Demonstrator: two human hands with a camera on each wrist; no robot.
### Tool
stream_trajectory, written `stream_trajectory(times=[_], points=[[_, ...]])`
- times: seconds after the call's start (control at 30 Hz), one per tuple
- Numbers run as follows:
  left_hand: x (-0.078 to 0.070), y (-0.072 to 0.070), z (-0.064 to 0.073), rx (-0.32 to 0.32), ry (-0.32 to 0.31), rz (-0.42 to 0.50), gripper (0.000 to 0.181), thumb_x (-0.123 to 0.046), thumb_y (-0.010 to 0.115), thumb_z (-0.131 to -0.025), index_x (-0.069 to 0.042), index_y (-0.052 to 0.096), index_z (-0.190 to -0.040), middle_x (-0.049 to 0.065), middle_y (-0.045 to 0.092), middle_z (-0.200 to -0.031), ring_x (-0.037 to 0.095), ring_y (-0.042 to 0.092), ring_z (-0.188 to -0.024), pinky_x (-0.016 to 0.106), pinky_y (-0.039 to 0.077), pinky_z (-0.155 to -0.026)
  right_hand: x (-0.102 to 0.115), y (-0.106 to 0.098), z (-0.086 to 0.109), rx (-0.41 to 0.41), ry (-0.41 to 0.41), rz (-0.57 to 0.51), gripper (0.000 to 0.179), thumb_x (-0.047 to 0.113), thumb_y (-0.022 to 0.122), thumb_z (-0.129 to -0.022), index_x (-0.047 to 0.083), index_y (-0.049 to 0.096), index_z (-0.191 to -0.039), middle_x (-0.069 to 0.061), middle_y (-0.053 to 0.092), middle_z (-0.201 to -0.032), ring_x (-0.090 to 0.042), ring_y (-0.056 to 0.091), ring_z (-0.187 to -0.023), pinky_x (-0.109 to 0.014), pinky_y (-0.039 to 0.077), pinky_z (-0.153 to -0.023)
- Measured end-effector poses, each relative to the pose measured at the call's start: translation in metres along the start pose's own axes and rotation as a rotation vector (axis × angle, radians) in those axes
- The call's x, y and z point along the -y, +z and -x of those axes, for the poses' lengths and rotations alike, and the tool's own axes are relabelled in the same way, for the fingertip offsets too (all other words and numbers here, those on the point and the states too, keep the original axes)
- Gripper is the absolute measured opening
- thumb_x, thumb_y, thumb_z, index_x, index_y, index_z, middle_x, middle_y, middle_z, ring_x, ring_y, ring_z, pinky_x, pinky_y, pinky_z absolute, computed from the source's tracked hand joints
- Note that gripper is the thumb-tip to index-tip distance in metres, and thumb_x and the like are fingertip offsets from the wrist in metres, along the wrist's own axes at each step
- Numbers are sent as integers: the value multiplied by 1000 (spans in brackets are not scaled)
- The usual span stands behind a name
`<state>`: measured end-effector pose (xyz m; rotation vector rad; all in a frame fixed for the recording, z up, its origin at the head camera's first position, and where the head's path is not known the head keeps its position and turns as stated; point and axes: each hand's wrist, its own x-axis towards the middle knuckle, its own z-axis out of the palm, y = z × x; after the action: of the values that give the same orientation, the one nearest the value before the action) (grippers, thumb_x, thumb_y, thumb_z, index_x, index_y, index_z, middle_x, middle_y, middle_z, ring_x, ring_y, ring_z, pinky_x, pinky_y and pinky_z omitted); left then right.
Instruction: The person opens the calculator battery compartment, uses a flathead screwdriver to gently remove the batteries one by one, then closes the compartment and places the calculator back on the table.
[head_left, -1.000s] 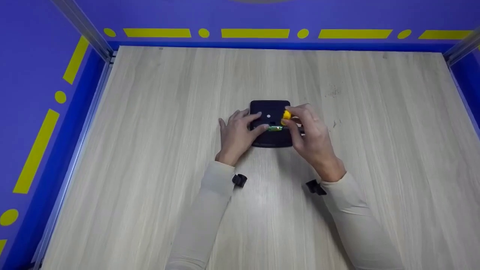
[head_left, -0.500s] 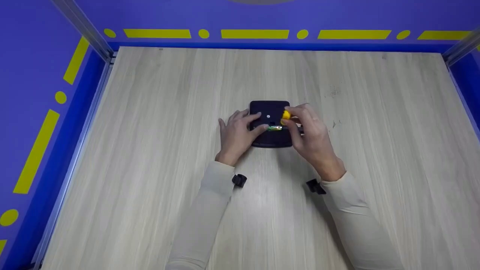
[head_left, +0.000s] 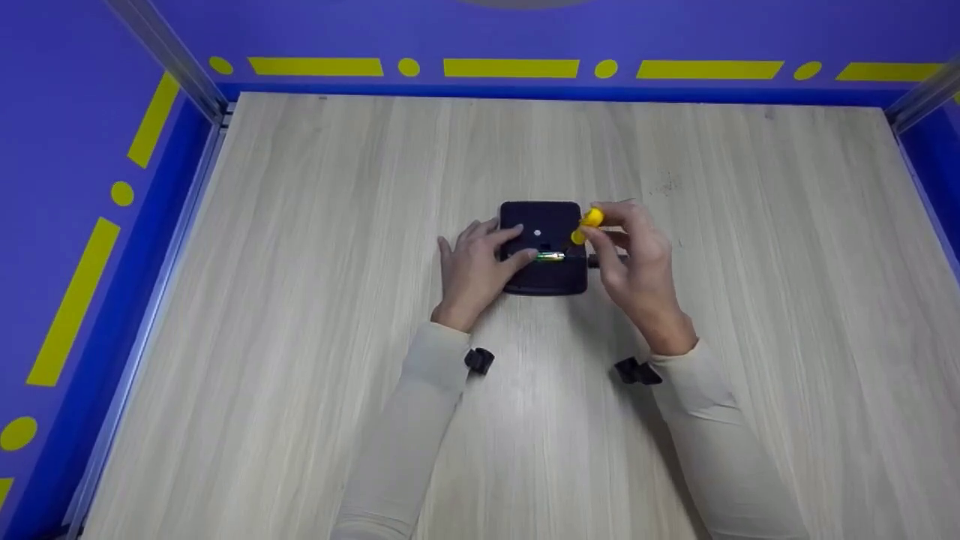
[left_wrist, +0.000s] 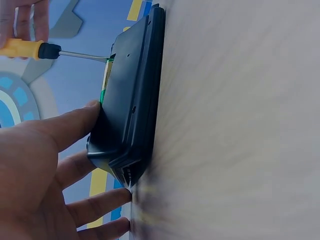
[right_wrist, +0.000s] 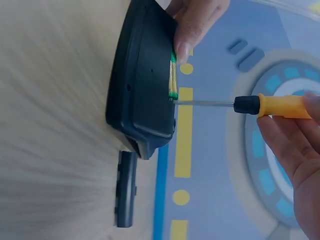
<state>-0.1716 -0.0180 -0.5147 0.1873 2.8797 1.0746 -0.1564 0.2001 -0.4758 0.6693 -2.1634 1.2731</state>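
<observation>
A black device [head_left: 544, 279] lies on the table with its battery slot uppermost; its kind does not show. In the slot sits a green and gold battery [head_left: 551, 256], [right_wrist: 173, 77]. My left hand [head_left: 474, 264] rests on the device's left part, the thumb pressing by the battery's left end and the index finger reaching over the casing. My right hand [head_left: 637, 259] grips a screwdriver [head_left: 592, 217] by its yellow handle. In the right wrist view the screwdriver's thin metal shaft points at the battery's near end, tip right at the slot.
A small black battery cover [right_wrist: 126, 189] lies on the wooden table [head_left: 322, 225] just right of the device, partly behind the right hand in the head view. Blue panels [head_left: 510, 34] with yellow marks border the table at the back and sides.
My right hand has moved slightly right and away, tilting the screwdriver so its handle leans right and more of it shows. The left hand and the device have stayed put.
</observation>
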Motion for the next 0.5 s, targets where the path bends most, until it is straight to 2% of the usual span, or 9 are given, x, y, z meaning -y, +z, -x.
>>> stream_trajectory(times=[0.27, 0.5], points=[[0, 0, 1, -2, 10, 12, 54, -52, 73, -99, -23, 68, -145, 11, 52, -159, 36, 38, -153, 76, 5, -121, -13, -8, 0, -101, 200, -234, 23, -11, 66, -99, -14, 58, -121, -15, 67, -110, -22, 70, -99, -30, 62, -84], [0, 0, 0, 5, 12, 12, 55, -52, 72, -99, -23, 68, -145, 11, 51, -159, 36, 37, -153, 77, 5, -121, -24, -13, 4, -194, 346, -357, 21, -7, 65, -102, -7, 59, -122, -16, 65, -110, -28, 70, -98, -34, 63, -84]])
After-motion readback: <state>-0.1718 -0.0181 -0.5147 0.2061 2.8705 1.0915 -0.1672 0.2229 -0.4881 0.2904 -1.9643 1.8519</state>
